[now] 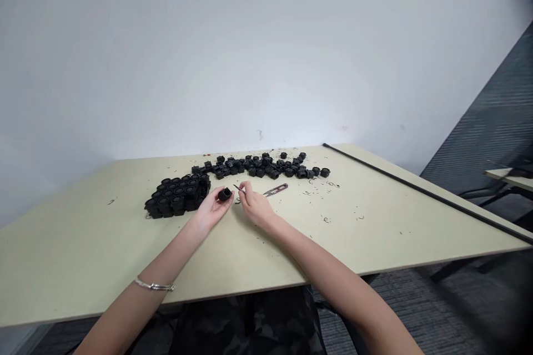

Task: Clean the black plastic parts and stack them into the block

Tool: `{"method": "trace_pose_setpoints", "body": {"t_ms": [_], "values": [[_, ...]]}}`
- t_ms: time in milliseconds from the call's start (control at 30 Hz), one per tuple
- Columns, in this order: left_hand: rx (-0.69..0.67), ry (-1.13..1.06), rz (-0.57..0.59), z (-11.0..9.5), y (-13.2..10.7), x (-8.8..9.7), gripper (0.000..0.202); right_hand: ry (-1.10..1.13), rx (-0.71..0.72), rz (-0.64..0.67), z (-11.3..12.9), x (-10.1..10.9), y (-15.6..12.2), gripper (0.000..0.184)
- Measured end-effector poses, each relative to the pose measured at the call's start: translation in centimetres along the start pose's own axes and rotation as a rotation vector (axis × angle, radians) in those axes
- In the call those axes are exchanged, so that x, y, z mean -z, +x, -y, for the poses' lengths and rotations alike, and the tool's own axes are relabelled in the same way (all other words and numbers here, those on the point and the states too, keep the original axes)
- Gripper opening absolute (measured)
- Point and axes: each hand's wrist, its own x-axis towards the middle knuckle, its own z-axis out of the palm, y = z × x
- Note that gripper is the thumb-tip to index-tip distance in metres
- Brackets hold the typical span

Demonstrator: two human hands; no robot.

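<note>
My left hand (211, 208) is closed around a small black plastic part (225, 194), whose hollow end faces right. Just to its right, my right hand (255, 206) pinches a slim pointed tool (239, 188), its dark tip angled toward the black part but apart from it. The fingers cover most of this tool, so its exact kind is hidden. A pair of thread snips (276, 189) lies on the table just beyond my right hand. Left of my left hand stands a stacked block of similar black parts (177, 197) in rows.
A loose heap of black parts (266, 166) spreads along the back of the table (233, 266). Curled black trimmings (327, 220) are scattered at the right. A long black strip (416, 186) runs down the table's right side. A pale wall (250, 55) rises behind.
</note>
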Motion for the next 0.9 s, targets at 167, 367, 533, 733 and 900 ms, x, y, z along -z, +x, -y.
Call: {"method": "trace_pose_setpoints", "body": {"t_ms": [167, 367, 533, 733, 900], "values": [[-0.028, -0.01, 0.018, 0.3, 0.3, 0.5, 0.013, -0.182, 0.096, 0.048, -0.3, -0.2, -0.2, 0.025], [-0.055, 0.091, 0.13, 0.3, 0.3, 0.7, 0.016, -0.246, 0.134, 0.021, -0.2, -0.3, -0.4, 0.026], [-0.067, 0.138, 0.199, 0.2, 0.4, 0.6, 0.019, -0.29, 0.138, 0.007, -0.3, -0.2, -0.4, 0.028], [-0.051, 0.146, 0.212, 0.7, 0.7, 0.7, 0.017, -0.37, 0.133, -0.002, -0.7, -0.2, -0.3, 0.03], [-0.117, 0.287, 0.218, 1.1, 0.9, 1.0, 0.009, -0.426, 0.115, -0.015, -0.8, -0.1, -0.2, 0.032]]}}
